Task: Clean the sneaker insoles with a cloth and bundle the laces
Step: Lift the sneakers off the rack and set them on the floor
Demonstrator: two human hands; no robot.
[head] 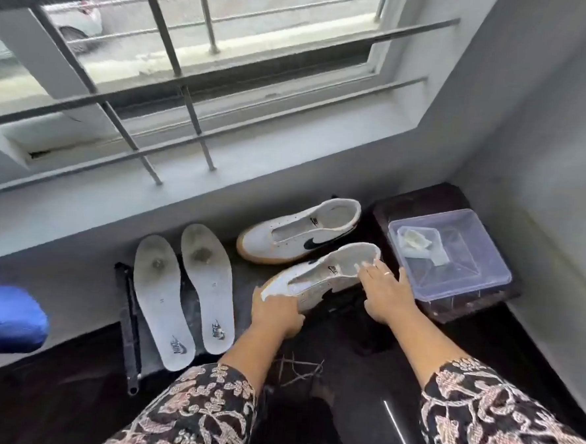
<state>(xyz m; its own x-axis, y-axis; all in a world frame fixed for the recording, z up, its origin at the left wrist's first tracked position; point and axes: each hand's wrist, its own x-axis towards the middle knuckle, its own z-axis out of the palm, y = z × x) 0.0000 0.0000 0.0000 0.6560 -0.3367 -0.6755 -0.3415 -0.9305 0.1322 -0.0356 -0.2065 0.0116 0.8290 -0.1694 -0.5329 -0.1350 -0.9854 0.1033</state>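
Right in front of me on the dark floor, the near sneaker (315, 278) sits between both hands. My left hand (276, 311) is curled over the toe end, gripping it, and my right hand (385, 291) rests against the heel side, fingers spread and pretty straight. Both insoles (209, 285) lie flat just left of my left hand, not touching. The other sneaker (284, 236) is farther back, and the cloth (415, 243) sits in the clear box (487, 268) on the right.
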